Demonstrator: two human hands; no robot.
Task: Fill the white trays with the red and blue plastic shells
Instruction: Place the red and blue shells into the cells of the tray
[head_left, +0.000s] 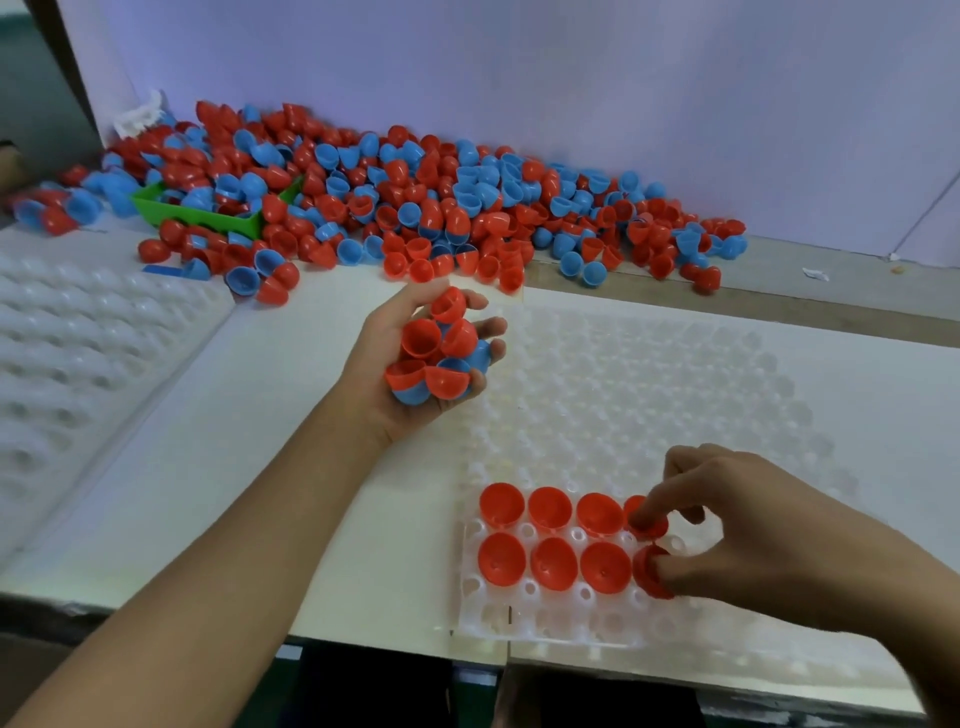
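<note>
**Shells going into the near tray, a handful held above it**

The left hand (410, 364) is cupped palm-up over the tray's far-left edge, its fingers curled round a handful of shells (441, 353), mostly red with a little blue showing. The right hand (727, 535) is down on the tray (675, 395) near its front edge: thumb and a bent finger pinch a red shell (652, 571) at the right end of the front row, and another fingertip rests on the shell (644, 517) just behind it.

Eight red shells sit in the tray's front-left corner, two rows of four, open side up. The six (550, 540) to the left of the fingers lie seated in their cups. The other cups of this tray hold nothing.

A second tray (78, 338) lies to the left, well apart from the hands, on the white table (260, 441).

Behind both trays, along the pale wall (571, 78), a long pile (415, 197) of loose red and blue shells spreads across the table; some are joined red to blue. A green bin (208, 218) sits half buried in the pile's left part. A few shells have rolled forward to the tray's far edge, just beyond the left hand. A small white scrap (815, 274) lies at the right, beside the pile's end.
</note>
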